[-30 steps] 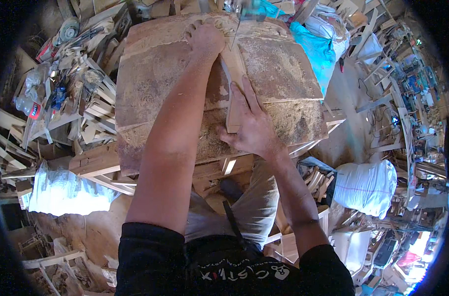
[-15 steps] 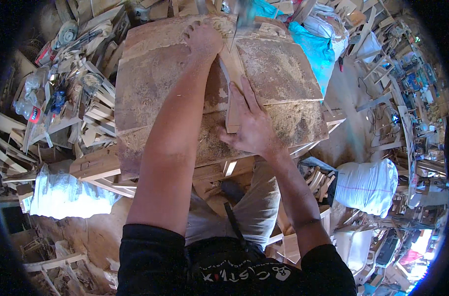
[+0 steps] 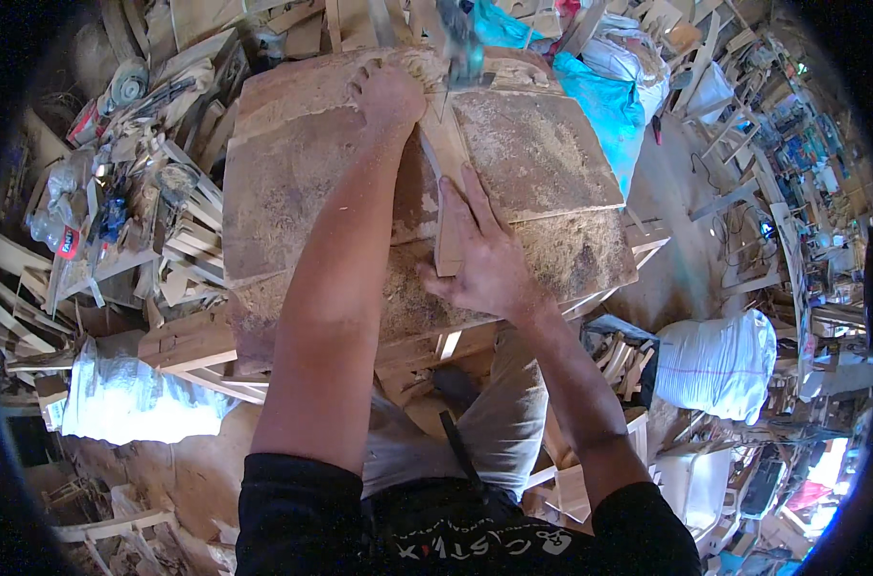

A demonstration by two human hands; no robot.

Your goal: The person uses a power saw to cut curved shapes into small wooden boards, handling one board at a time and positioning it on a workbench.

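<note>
A long, pale, slightly curved wooden piece (image 3: 447, 230) lies on the dusty brown worktable (image 3: 311, 182). Its far end meets a thin upright saw blade (image 3: 445, 104) below a blurred teal machine part (image 3: 463, 58). My left hand (image 3: 390, 94) rests at the far end, left of the blade, with spread, bent fingers; its thumb side is against the wood and partly hidden. At the near end, my right hand (image 3: 489, 259) grips the piece, two fingers stretched along its top and the thumb by its end.
Sawdust coats the table's near right part. Piled wood offcuts (image 3: 191, 226) and a clear bottle (image 3: 52, 230) lie left. A turquoise sack (image 3: 604, 110) touches the far right side. A white sack (image 3: 717, 365) stands on the floor at right, a shiny one (image 3: 139, 394) at left.
The whole view has shifted slightly, so table and hands appear lower in the picture. Both hands keep their places on the wood; any feed past the blade is too small to make out.
</note>
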